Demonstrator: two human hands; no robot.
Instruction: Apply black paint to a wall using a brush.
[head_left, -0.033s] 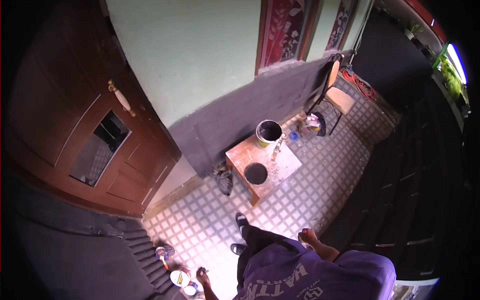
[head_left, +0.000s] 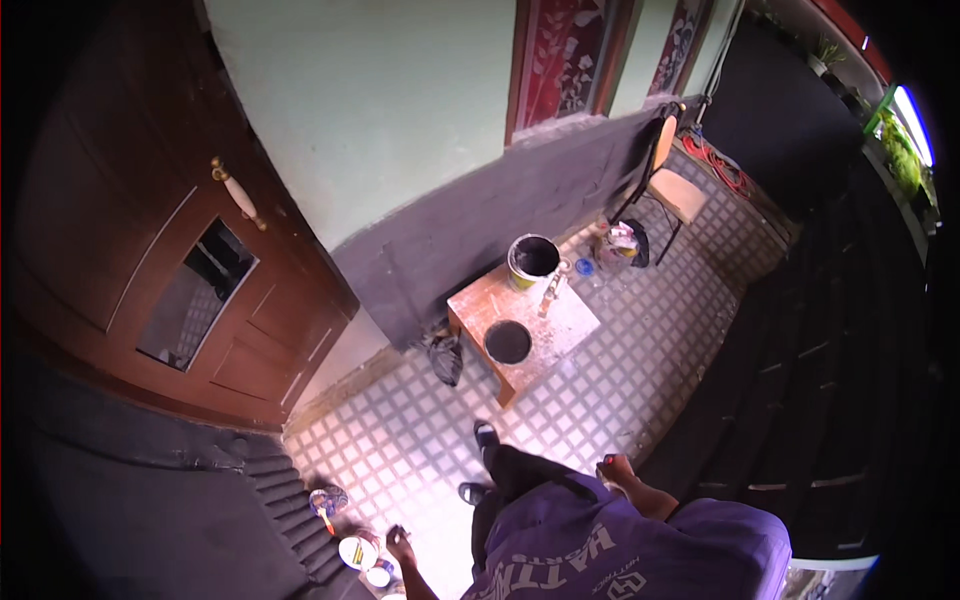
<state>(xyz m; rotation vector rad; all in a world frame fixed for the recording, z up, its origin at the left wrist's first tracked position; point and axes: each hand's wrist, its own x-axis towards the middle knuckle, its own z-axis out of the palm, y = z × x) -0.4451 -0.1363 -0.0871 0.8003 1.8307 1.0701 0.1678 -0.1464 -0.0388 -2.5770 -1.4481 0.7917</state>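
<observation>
My left hand (head_left: pixel 401 546) hangs low, its fingers loosely apart with nothing visible in them, near a white round tub (head_left: pixel 357 552) on the floor. My right hand (head_left: pixel 617 469) is held at my side beside my purple shirt (head_left: pixel 560 535). Its fingers are curled, and a small red bit shows at them; what they hold cannot be made out. Ahead stands a low wooden table (head_left: pixel 560 335) smeared with white. On it are a bucket (head_left: pixel 521 277) with dark contents, a round black container (head_left: pixel 508 342) and a brush-like tool (head_left: pixel 551 290).
A brown door (head_left: pixel 275 335) is at the left. Along the dark-painted lower wall (head_left: pixel 420 245) lie a black bag (head_left: pixel 446 360) and a bag of litter (head_left: pixel 617 245). A chair (head_left: pixel 678 196) and red cable (head_left: pixel 715 165) are farther back. A red-handled brush (head_left: pixel 326 520) lies near the tub.
The view has shifted slightly, so the table and its containers appear a little farther left and up. My left hand has risen slightly; my right hand looks much the same.
</observation>
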